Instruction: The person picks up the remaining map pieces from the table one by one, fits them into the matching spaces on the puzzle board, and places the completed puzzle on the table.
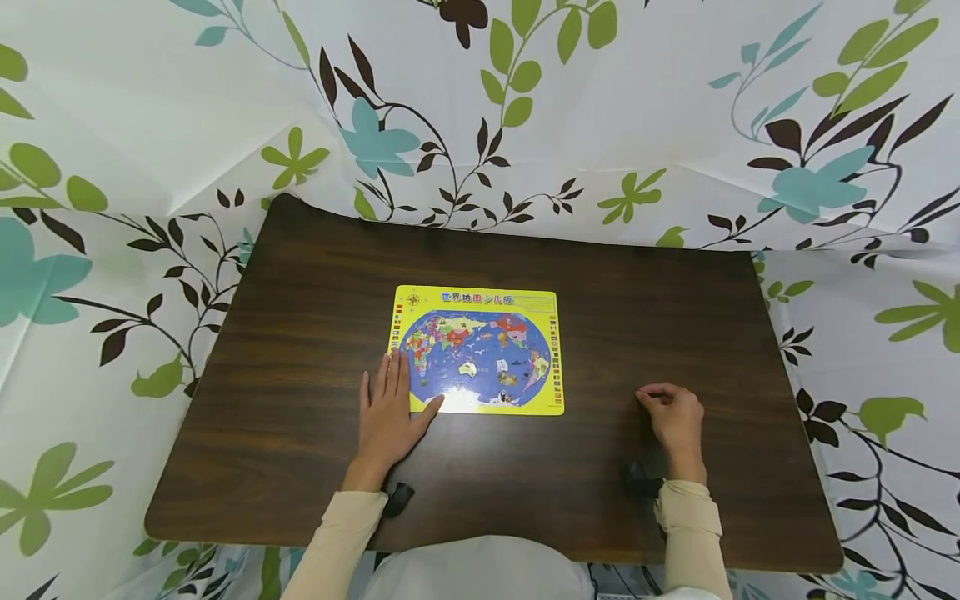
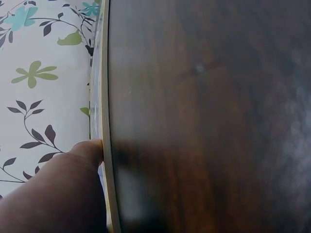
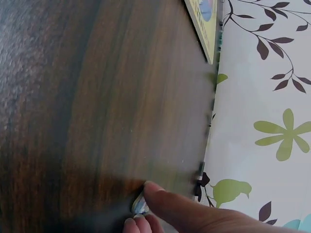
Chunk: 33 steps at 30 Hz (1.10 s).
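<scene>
A yellow-bordered world map board (image 1: 480, 298) with a blue oval map lies flat on the dark wooden table. My left hand (image 1: 387, 417) rests on its lower left corner, fingers straight and thumb spread along the bottom edge. In the left wrist view, part of that hand (image 2: 73, 170) shows beside the board's thin edge (image 2: 108, 145). Off to the right of the board, my right hand (image 1: 675, 417) pinches a small flat piece (image 3: 140, 204), bluish and pale, between thumb and fingers. Its exact kind cannot be made out.
The brown table (image 1: 300, 275) extends around the board on all sides. Behind and beside it hangs a white cloth (image 1: 660, 83) with green, blue and brown leaf patterns. Glare lies on the board's lower part.
</scene>
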Tool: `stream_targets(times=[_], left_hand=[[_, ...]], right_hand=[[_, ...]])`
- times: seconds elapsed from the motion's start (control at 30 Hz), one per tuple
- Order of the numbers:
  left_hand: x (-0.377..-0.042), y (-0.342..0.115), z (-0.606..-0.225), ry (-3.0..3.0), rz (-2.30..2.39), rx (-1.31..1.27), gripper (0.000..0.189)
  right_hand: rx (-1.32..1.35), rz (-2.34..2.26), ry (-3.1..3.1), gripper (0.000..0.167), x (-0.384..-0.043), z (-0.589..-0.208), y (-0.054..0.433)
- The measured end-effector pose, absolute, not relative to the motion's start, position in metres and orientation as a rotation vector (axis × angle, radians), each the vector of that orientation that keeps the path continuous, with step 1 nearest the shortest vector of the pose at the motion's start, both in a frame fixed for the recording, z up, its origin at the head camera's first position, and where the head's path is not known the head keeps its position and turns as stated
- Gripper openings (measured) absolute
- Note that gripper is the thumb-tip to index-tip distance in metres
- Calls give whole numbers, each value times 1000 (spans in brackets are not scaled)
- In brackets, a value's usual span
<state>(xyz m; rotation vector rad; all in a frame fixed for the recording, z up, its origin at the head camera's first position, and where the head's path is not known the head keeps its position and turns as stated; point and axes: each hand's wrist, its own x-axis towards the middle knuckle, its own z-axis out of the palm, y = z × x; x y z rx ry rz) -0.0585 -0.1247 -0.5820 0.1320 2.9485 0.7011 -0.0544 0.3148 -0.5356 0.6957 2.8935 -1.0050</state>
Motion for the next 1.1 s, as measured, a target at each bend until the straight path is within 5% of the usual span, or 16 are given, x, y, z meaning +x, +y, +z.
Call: stream_targets(times=[0.7,1.1], left_hand=[[-56,-125,-583,2986,725,147,100],[-57,-127,-585,3006,709,169,100]], right_hand=[[545,-1038,2936,17,-55,-532,302],[326,-1385,2801,22,-95,-515,210]])
